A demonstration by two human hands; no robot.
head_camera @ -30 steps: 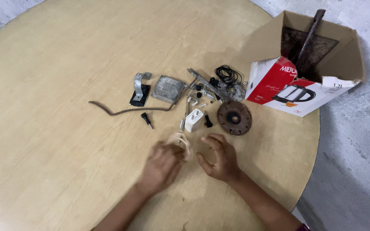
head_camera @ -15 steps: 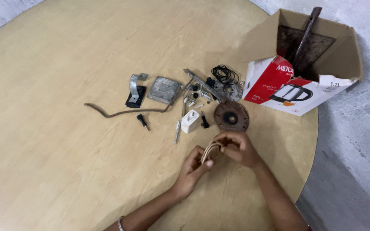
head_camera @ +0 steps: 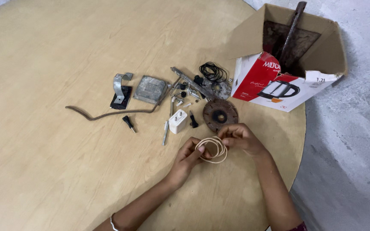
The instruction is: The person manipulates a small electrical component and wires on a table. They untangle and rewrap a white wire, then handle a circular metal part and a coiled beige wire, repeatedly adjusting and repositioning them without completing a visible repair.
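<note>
Both hands hold a coil of thin cream-coloured cord (head_camera: 212, 149) over the round wooden table (head_camera: 56, 51). My left hand (head_camera: 188, 157) pinches the coil's left side. My right hand (head_camera: 240, 139) grips its upper right side, fingers curled. Just beyond the hands lie a white plug adapter (head_camera: 178, 121) and a rusty round metal disc (head_camera: 220, 115).
Small parts are scattered past the hands: a grey square plate (head_camera: 150, 89), a bent metal bracket (head_camera: 119, 87), a long curved rusty rod (head_camera: 108, 114), a black wire bundle (head_camera: 212, 71), screws and a metal strip. An open cardboard box (head_camera: 296, 64) with a dark tool inside lies at the right edge.
The hands have moved right and lifted the cord off the table, and it is now gathered into a round coil between them.
</note>
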